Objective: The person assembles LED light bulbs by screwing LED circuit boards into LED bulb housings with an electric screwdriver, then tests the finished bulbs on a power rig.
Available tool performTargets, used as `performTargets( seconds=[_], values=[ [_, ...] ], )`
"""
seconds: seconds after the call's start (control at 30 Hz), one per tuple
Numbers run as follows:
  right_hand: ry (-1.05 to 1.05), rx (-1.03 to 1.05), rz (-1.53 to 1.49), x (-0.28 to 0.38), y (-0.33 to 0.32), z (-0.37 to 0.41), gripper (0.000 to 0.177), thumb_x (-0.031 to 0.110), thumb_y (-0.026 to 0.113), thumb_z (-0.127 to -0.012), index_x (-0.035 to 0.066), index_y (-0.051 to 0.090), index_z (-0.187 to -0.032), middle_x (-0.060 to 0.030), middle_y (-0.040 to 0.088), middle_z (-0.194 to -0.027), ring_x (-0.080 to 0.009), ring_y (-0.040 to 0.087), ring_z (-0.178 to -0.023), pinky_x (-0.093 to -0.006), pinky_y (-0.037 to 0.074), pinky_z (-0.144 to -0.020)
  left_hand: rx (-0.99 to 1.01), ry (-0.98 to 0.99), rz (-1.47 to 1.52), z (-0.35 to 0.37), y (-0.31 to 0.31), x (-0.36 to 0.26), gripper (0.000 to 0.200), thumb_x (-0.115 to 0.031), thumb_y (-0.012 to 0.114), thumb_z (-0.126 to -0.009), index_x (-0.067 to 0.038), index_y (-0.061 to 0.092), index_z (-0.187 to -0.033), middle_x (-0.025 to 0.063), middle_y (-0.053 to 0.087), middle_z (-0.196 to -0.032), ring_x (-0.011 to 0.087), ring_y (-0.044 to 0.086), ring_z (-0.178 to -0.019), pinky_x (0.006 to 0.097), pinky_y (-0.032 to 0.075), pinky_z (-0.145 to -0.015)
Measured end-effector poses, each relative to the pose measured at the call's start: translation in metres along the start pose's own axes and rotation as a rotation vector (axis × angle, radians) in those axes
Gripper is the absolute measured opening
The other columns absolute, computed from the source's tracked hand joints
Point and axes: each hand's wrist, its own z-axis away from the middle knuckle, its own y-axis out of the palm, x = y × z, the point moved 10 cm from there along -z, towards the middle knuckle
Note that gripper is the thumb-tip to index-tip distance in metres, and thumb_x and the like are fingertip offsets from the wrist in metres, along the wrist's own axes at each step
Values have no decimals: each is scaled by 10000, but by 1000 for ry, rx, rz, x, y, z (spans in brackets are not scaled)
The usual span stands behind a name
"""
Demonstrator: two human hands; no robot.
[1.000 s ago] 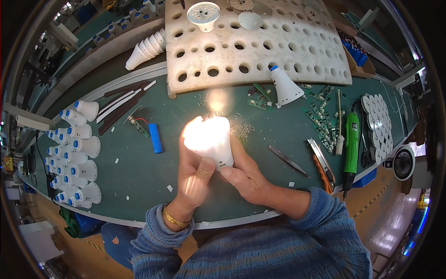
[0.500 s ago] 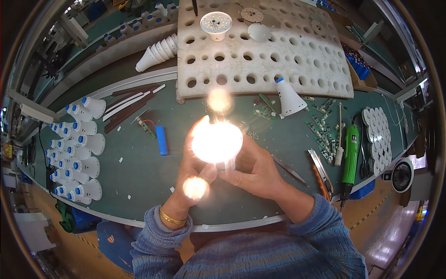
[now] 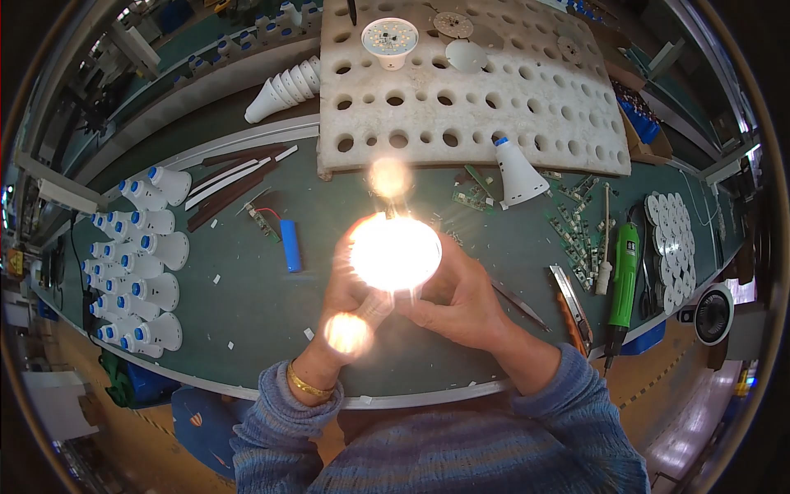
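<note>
A brightly lit LED bulb (image 3: 397,253) glows between my two hands above the middle of the table; glare hides most of its shape. My left hand (image 3: 341,288) is closed round its left side, partly washed out by the light. From the right, my right hand (image 3: 465,300) grips it too, thumb near the lower edge. Left of the hands lies a blue battery cell (image 3: 290,245) wired to a small circuit board (image 3: 265,225). A white cone-shaped bulb housing (image 3: 518,174) with a blue tip rests beyond my right hand, near scattered circuit boards (image 3: 576,235).
A holed foam board (image 3: 370,119) at the back bears a bulb with an exposed LED disc (image 3: 390,39). Several blue-tipped housings (image 3: 156,292) stand at left. To the right lie tweezers (image 3: 522,306), a utility knife (image 3: 570,300), a green electric screwdriver (image 3: 625,276) and white discs (image 3: 671,247).
The lit bulb and both hands have shifted slightly right in view. Table items show a small shift too, as the camera moves a little. Both hands keep hold of the bulb.
</note>
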Motion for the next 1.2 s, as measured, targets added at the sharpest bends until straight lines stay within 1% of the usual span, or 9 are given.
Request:
performTargets(
  seconds=[0.23,0.33,0.4,0.5,0.57,0.6,0.9,1.1,1.2],
  values=[
    [50,12,28,-4,-1,-1,724,-20,668,-760,0,281,-1372,-86,473,-1248,-166,483,-1139,-332,429,-943,-49,-39,10,2,-6,7,748,-249,629,-847,-30,179,-1403,99,394,-1315,208,398,-1212,348,317,-1022],
    [-169,-140,130,6,-8,-2,404,68,678,-759,-2,514,-1122,-109,586,-1029,-202,575,-945,-321,473,-806,-47,13,-150,3,-16,16,736,-252,637,-843,-34,202,-1396,96,401,-1308,206,410,-1201,339,322,-1017],
    [-226,-177,185,10,-10,-1,309,106,685,-761,-7,608,-1038,-122,636,-956,-217,618,-884,-320,496,-764,-54,8,-157,4,-18,18,732,-260,645,-840,-38,216,-1390,95,407,-1302,203,417,-1197,337,326,-1015],
    [-80,-84,84,3,-7,-2,446,85,692,-767,-19,516,-1163,-126,600,-1078,-214,597,-998,-336,491,-844,-58,-19,0,1,-7,8,736,-280,665,-834,-48,232,-1382,92,415,-1294,195,418,-1200,341,332,-1017],
    [31,-48,-190,-3,-5,0,560,66,695,-771,-25,425,-1253,-134,555,-1176,-220,565,-1083,-355,477,-903,-33,-16,118,-2,-1,3,740,-290,676,-827,-55,240,-1377,87,421,-1288,189,414,-1207,345,333,-1021],
    [108,18,-129,-8,-2,0,687,52,705,-769,-23,305,-1323,-144,480,-1270,-243,504,-1160,-382,448,-951,-36,-45,153,-2,0,2,744,-296,685,-814,-64,249,-1371,83,423,-1286,185,410,-1214,350,335,-1025],
    [50,-88,-57,-6,-9,-1,524,55,686,-764,-15,446,-1224,-130,574,-1147,-199,583,-1051,-340,496,-874,-22,-14,130,-2,1,3,713,-274,662,-840,-72,245,-1381,81,428,-1283,185,412,-1208,347,333,-1026],
    [17,-27,155,-12,-6,-3,667,-10,657,-780,2,320,-1355,-78,480,-1249,-150,449,-1167,-327,397,-971,-54,-16,-63,1,-13,15,708,-303,647,-853,-47,249,-1379,72,427,-1288,160,412,-1187,330,348,-1007],
    [-119,-145,72,2,-11,-5,420,83,680,-757,5,536,-1144,-111,613,-1037,-213,590,-954,-324,484,-811,-39,-46,69,-2,-2,8,690,-296,659,-846,-42,283,-1366,72,407,-1305,155,399,-1196,327,348,-1006]
  ],
)
